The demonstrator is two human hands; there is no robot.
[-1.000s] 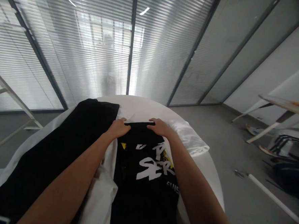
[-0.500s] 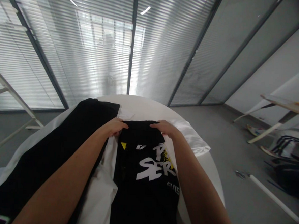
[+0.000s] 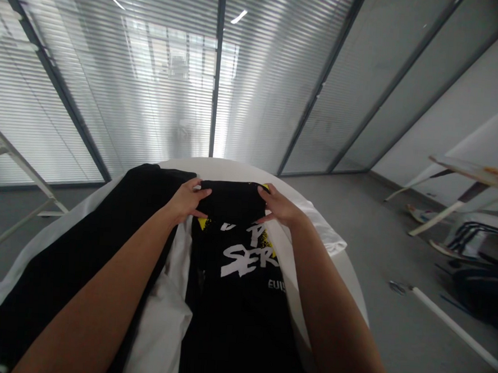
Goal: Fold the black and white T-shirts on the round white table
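A black T-shirt (image 3: pixel 241 315) with white lettering and yellow patches lies lengthwise before me, its far end folded over into a plain black band. My left hand (image 3: pixel 188 199) grips the left corner of that fold, thumb on top. At the right corner, my right hand (image 3: pixel 282 204) pinches the same fold, with a bit of yellow print showing by the fingers. To the left of the shirt stretches a long black garment (image 3: pixel 101 250), partly behind my left forearm. White cloth (image 3: pixel 160 322) shows between the two black pieces.
The round table (image 3: pixel 233 167) has a white top. Folded white fabric (image 3: pixel 320 227) lies at its right edge. A metal frame (image 3: pixel 22 164) stands left, a wooden-topped table (image 3: pixel 477 175) right. On the floor are a white pole (image 3: pixel 455 328) and a dark bag (image 3: pixel 478 293).
Both hands have lifted the folded end of the T-shirt slightly and moved it away from me. More of the fold's face shows, and the lettering has shifted a little to the left.
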